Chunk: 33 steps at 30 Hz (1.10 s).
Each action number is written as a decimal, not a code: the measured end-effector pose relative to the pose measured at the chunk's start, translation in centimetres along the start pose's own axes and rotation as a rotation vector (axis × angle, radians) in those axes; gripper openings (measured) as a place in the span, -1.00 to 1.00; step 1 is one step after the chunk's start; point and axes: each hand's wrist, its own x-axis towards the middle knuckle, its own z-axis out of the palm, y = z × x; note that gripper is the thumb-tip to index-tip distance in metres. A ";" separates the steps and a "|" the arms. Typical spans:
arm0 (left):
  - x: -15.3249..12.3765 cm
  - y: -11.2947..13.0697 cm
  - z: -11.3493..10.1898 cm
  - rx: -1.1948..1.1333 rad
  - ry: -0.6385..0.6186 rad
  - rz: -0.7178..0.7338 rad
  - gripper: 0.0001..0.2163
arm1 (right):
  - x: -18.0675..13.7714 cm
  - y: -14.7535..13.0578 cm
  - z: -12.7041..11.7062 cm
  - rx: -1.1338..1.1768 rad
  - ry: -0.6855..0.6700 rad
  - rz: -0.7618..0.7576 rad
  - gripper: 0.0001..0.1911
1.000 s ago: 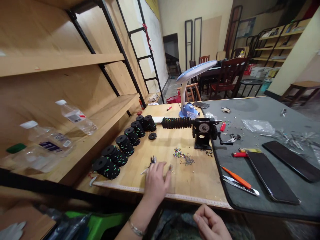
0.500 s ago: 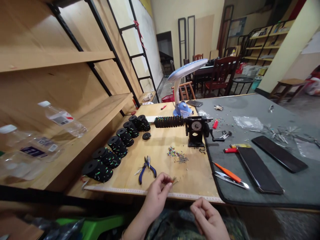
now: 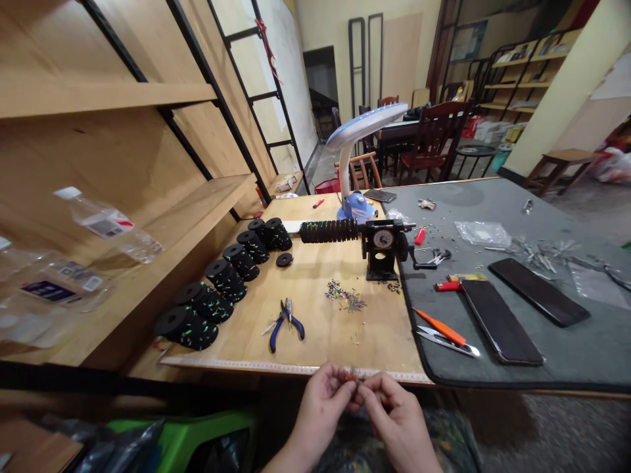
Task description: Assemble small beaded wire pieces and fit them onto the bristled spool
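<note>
My left hand (image 3: 323, 410) is closed in a pinch at the table's front edge. Between its fingertips sits a small orange piece with fine thin strands (image 3: 351, 376), too small to name for certain. My right hand (image 3: 394, 414) meets it there, thumb and fingers pressed together; whatever lies in that pinch is hidden. Just beyond the hands, small coloured beads (image 3: 336, 291) and grey slivers (image 3: 355, 302) form a loose pile. Blue-handled pliers (image 3: 286, 325) lie to the left of the pile.
A hand-cranked winder (image 3: 382, 246) carries a dark wound roll (image 3: 328, 230). Several black spools (image 3: 187, 325) line the left side. On the grey mat (image 3: 453, 210) lie phones (image 3: 500, 322), an orange-handled tool (image 3: 440, 327) and thread snips (image 3: 447, 341). A desk lamp (image 3: 352, 203) stands behind.
My right hand has moved up and left to meet my left hand. The left hand has drawn back from over the table, bringing the orange piece along. The view has shifted slightly.
</note>
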 end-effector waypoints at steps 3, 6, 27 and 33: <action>-0.1 -0.1 0.4 0.006 0.006 0.014 -0.63 | 0.5 0.7 0.0 -0.005 0.017 0.018 -0.53; -0.2 -0.3 0.7 0.023 0.005 0.016 -0.63 | 0.7 1.2 -0.1 -0.019 0.022 0.009 -0.55; -0.6 -1.0 0.5 -0.120 -0.106 -0.085 -0.74 | 0.5 1.6 -0.2 0.114 0.014 0.075 -0.52; -0.5 -1.8 0.2 -0.125 -0.123 -0.066 -0.76 | 0.5 1.7 -0.2 0.153 -0.001 0.117 -0.49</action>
